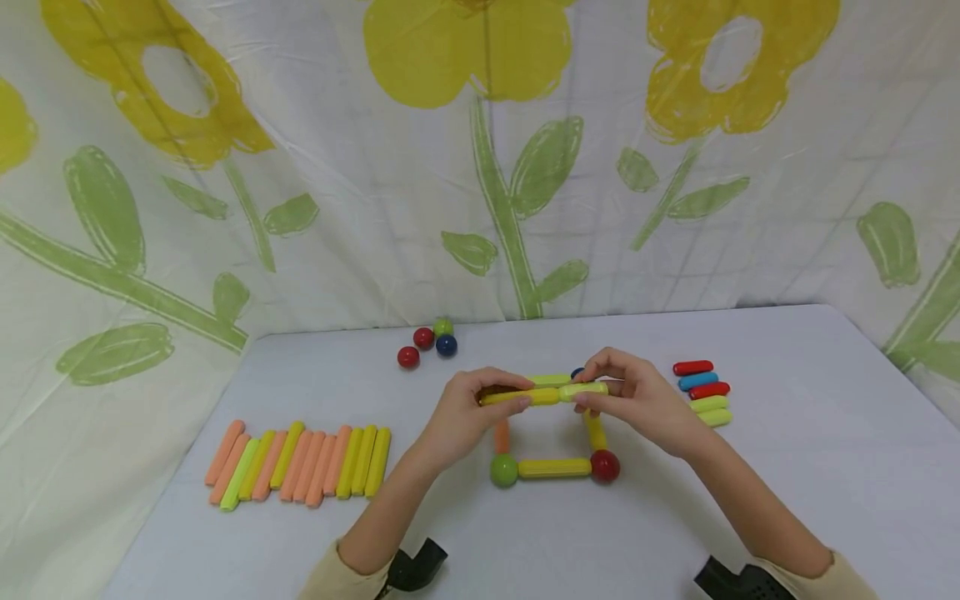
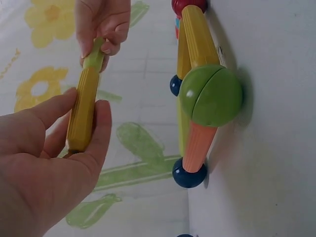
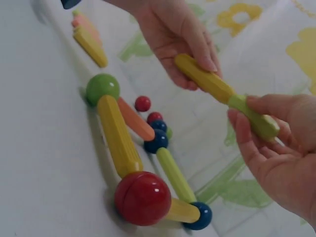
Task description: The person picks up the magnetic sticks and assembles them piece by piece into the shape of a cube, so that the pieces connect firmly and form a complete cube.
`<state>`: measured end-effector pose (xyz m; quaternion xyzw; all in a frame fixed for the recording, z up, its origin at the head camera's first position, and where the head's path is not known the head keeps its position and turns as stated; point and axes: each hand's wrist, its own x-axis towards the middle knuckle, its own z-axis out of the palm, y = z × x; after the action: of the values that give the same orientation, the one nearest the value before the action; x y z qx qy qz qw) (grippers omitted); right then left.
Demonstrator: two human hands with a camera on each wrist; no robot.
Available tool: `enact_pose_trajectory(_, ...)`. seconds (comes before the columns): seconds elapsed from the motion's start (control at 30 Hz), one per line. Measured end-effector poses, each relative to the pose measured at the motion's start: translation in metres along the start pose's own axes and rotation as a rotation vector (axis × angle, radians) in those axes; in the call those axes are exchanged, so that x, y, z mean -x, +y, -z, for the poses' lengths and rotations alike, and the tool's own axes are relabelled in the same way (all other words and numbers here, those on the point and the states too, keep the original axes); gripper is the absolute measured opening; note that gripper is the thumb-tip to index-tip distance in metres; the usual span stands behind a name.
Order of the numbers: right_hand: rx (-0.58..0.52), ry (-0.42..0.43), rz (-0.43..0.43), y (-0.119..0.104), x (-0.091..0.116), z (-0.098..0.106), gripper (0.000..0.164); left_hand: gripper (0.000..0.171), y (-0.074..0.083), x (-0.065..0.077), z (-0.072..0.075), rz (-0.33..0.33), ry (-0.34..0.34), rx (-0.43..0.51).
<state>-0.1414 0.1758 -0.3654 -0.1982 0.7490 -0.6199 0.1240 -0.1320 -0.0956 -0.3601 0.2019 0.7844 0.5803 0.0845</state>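
My left hand (image 1: 459, 418) pinches a yellow stick (image 1: 542, 397) between thumb and fingers. A shorter lime-green stick (image 3: 254, 118) is pinched in my right hand (image 1: 648, 402). The two sticks meet end to end in a line, raised over the table. Below them lies a four-sided frame of sticks and balls. Its near side is a yellow stick (image 1: 555, 468) between a green ball (image 1: 504, 470) and a red ball (image 1: 605, 466). An orange stick (image 2: 199, 148) and a blue ball (image 2: 189, 173) show in the left wrist view. In the head view my hands partly hide the far side.
To the left lies a row of orange, yellow and green sticks (image 1: 298, 467). Several loose balls (image 1: 423, 337) sit at the table's back edge. Short red, blue and green sticks (image 1: 698, 382) lie at the right. A flower-patterned cloth (image 1: 360, 208) hangs behind the white table (image 1: 825, 467).
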Motion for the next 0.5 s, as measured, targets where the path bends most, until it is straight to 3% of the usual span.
enact_pose_trajectory(0.17,-0.070,0.066,0.000,0.002,0.000,-0.005,0.034,0.026,-0.004,-0.003,-0.004,0.056,-0.079,-0.057)
enact_pose_trajectory(0.5,-0.058,0.130,0.030,0.013,-0.004,-0.019,0.042,0.023,-0.022,-0.009,-0.014,0.096,-0.077,-0.135)
